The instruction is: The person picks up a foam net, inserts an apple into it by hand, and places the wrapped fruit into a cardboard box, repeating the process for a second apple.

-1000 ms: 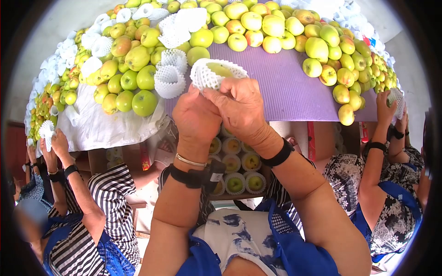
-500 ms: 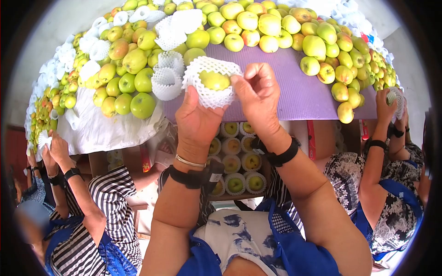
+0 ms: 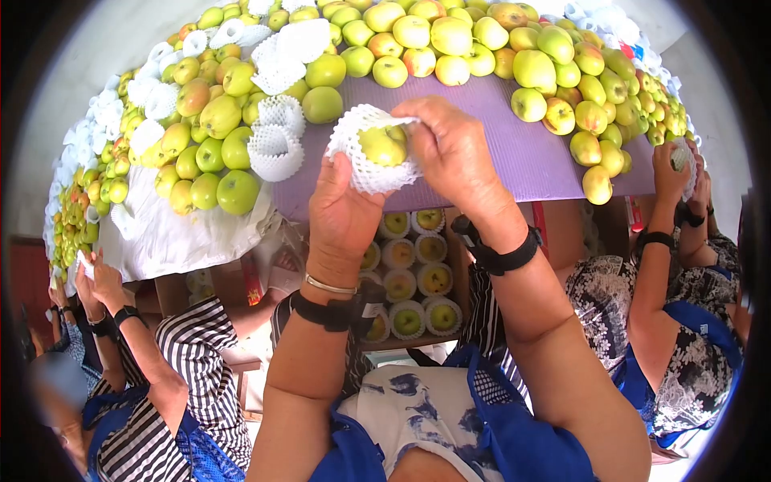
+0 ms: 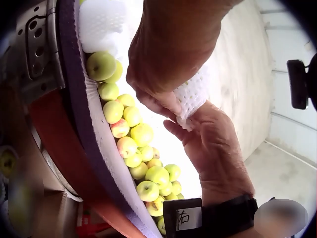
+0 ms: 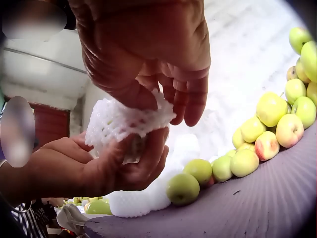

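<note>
A yellow-green apple [image 3: 384, 146] sits in a white foam net sleeve [image 3: 365, 174], its top showing through the sleeve's mouth. My left hand [image 3: 345, 210] holds the sleeved apple over the near edge of the purple mat, thumb on one side. In the right wrist view, fingers of the left hand [image 5: 114, 166] curl round the sleeve from below. With thumb and fingers, my right hand [image 3: 456, 153] pinches the sleeve's rim on the right. The left wrist view shows both hands meeting at the sleeve [image 4: 192, 96], with the apple hidden there.
Heaped apples [image 3: 450, 36] lie along the back of the purple mat [image 3: 474, 120], more on both sides. Loose foam sleeves [image 3: 275, 153] stand left of my hands. A box of sleeved apples [image 3: 409, 319] is below the table edge. People work at left and right [image 3: 675, 173].
My right hand has gone from loosely spread fingers to pinching the sleeve's rim. The left hand still holds the apple, which earlier was more covered by the hands and sleeve.
</note>
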A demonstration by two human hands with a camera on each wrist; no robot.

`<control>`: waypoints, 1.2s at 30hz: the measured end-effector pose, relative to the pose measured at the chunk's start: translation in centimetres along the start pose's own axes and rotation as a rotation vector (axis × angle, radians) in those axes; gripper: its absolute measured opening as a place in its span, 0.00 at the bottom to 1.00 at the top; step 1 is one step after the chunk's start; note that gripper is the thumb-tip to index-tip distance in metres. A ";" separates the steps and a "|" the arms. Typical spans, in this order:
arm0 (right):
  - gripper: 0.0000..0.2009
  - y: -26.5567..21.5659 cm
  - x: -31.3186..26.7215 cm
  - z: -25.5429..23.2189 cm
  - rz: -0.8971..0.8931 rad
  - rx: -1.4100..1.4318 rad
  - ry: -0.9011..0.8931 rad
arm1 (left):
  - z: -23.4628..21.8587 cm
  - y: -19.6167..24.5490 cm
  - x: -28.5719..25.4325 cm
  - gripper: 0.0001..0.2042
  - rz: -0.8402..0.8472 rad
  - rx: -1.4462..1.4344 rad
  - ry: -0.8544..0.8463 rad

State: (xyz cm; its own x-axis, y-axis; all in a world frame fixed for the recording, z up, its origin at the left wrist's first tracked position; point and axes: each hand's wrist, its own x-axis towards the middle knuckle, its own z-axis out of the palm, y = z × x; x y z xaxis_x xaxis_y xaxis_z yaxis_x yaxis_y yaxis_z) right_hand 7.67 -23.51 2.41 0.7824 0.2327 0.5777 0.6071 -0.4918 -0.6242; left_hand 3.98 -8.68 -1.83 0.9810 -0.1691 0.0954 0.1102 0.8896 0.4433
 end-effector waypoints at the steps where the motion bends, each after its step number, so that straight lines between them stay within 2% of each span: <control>1: 0.10 -0.1 0.0 -0.2 0.133 0.103 -0.009 | 0.2 -0.1 0.0 0.23 -0.006 0.000 -0.001; 3: 0.07 -0.7 0.2 -0.6 0.400 0.309 -0.028 | 0.6 -0.3 -0.1 0.20 -0.018 -0.001 -0.004; 9: 0.07 1.5 -0.4 0.5 0.173 0.218 0.020 | 0.3 -0.3 -0.2 0.19 -0.093 0.016 0.033; 12: 0.09 1.4 -0.1 0.0 0.585 0.630 -0.015 | 0.5 -0.3 -0.3 0.20 -0.117 0.039 0.010; 15: 0.11 1.4 0.0 -0.7 0.807 1.124 -0.022 | 0.1 -0.1 -0.6 0.20 -0.082 0.143 -0.158; 18: 0.12 1.6 -0.1 -0.6 0.813 1.181 -0.056 | 0.5 0.4 -0.6 0.21 -0.001 0.232 -0.197; 21: 0.10 2.1 -0.1 -0.2 0.775 1.227 -0.031 | 0.8 0.4 -0.5 0.22 0.021 0.135 -0.094; 24: 0.09 2.1 0.0 -0.8 0.793 1.247 -0.102 | 0.9 0.2 -0.4 0.21 0.062 0.105 -0.042; 30: 0.08 2.5 -0.2 0.0 0.776 1.457 -0.002 | -0.1 0.5 0.2 0.21 -0.014 -0.156 -0.018; 33: 0.07 2.2 -0.4 0.4 0.774 1.329 -0.030 | -0.4 0.5 0.2 0.21 -0.030 -0.237 0.010; 36: 0.06 1.4 -0.2 0.6 0.724 0.973 -0.042 | -0.8 0.7 0.3 0.21 -0.047 -0.267 0.047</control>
State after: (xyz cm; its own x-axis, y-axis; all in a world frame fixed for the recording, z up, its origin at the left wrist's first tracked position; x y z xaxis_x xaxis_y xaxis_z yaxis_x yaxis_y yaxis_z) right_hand 8.39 -23.71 1.11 0.9768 0.2009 -0.0744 -0.1358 0.3120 -0.9403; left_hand 4.47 -7.74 -2.20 0.9794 -0.1988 0.0360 0.1882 0.9625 0.1955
